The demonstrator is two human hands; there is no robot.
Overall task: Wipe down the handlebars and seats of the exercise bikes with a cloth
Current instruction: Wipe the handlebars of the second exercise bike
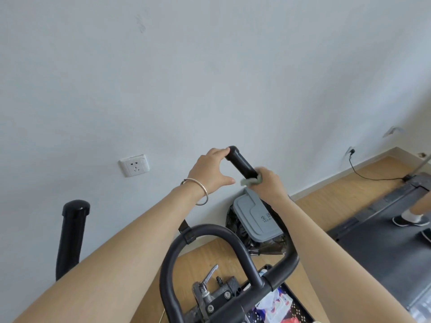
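Observation:
The exercise bike's black handlebar has a right grip [241, 163] that rises toward the wall. My right hand [270, 184] is wrapped around that grip lower down, with a grey-green cloth [250, 181] bunched between palm and bar. My left hand [211, 171], with a silver bangle on the wrist, touches the top end of the same grip with its fingertips, thumb spread apart below. The curved centre loop [210, 231] of the handlebar lies below my arms. The left grip [72, 231] stands free at the left. No seat is in view.
A grey-lidded bin [255, 217] with a black bag stands against the white wall under my hands. A wall socket [134, 164] is at the left. A treadmill [384, 231] at the right has another person's feet [411, 219] on it. A cable [368, 174] runs along the wooden floor.

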